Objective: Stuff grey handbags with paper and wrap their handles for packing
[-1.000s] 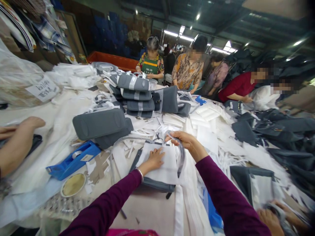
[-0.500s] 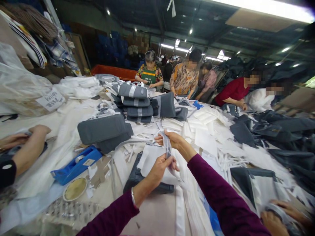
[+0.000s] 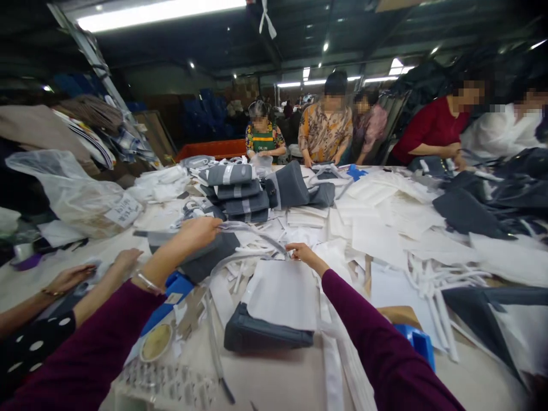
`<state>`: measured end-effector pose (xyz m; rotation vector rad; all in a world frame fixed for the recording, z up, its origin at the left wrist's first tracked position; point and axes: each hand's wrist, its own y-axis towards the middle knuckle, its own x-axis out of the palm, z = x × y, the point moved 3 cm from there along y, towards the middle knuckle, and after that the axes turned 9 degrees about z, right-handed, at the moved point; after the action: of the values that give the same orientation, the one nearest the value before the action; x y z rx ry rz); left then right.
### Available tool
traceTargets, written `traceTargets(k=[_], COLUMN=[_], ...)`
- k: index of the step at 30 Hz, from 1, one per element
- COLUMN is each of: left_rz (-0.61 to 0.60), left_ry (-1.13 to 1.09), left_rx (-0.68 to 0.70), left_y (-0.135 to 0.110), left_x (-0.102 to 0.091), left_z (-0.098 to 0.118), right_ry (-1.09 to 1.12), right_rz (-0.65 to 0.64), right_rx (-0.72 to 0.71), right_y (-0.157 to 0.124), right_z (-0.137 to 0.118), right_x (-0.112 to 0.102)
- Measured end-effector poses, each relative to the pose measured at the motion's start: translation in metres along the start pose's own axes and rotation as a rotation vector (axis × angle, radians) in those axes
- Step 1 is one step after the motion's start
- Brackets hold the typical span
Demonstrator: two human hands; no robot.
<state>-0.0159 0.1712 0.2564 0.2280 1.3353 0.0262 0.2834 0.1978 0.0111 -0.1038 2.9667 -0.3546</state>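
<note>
Clutter is spread over the whole table (image 3: pixel 265 377): white cut sheets and loose white bands lie edge to edge, and other people are ranged along the far side. A stack of grey bags (image 3: pixel 233 191) is set past the middle. Nearer, a grey pouch (image 3: pixel 257 337) is laid flat before the person, its top largely covered by a white sheet (image 3: pixel 285 294). Just left of it a blue tape dispenser (image 3: pixel 177 282) is partly hidden by the left forearm, and a co-worker's hand (image 3: pixel 68 278) is rested on the table further left.

Above the pouch a strip (image 3: pixel 257 233) is held in the air, stretched between both hands. The left hand (image 3: pixel 199 228) is raised up and to the left, fingers closed round one end. The right hand (image 3: pixel 299 251) is lower, just beyond the far edge of the white sheet, thumb and fingertips pinched on the other end.

Two risks may be judged. The strip could be slipped from the right hand, since only a small pinch is had on it. It could also be caught among the look-alike bands lying close beneath. The white sheet could be dragged off the pouch by the right sleeve passing over it.

The strip is seen as narrow, thin, pale and half clear, bowed in a shallow arc; whether it is twisted cannot be told
</note>
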Motion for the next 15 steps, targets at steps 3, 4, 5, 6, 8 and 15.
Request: traceTargets(k=[3, 4, 5, 6, 8, 15], left_rz=[0.044, 0.061, 0.08, 0.095, 0.107, 0.144], left_ry=[0.349, 0.396, 0.424, 0.442, 0.467, 0.478], left_rx=[0.068, 0.068, 0.068, 0.064, 0.036, 0.02], left_y=[0.021, 0.029, 0.038, 0.047, 0.067, 0.111], left_x=[0.0, 0.001, 0.001, 0.003, 0.007, 0.021], left_z=[0.016, 0.019, 0.022, 0.023, 0.025, 0.028], right_ry=[-0.03, -0.038, -0.044, -0.045, -0.034, 0.012], right_rz=[-0.163, -0.22, -0.274, -0.325, -0.408, -0.501], right_rx=[0.02, 0.03, 0.04, 0.048, 0.059, 0.006], right_y=[0.014, 0.018, 0.022, 0.026, 0.032, 0.042], right_z=[0.001, 0.002, 0.003, 0.005, 0.01, 0.023], right_x=[0.001, 0.0, -0.001, -0.002, -0.005, -0.01])
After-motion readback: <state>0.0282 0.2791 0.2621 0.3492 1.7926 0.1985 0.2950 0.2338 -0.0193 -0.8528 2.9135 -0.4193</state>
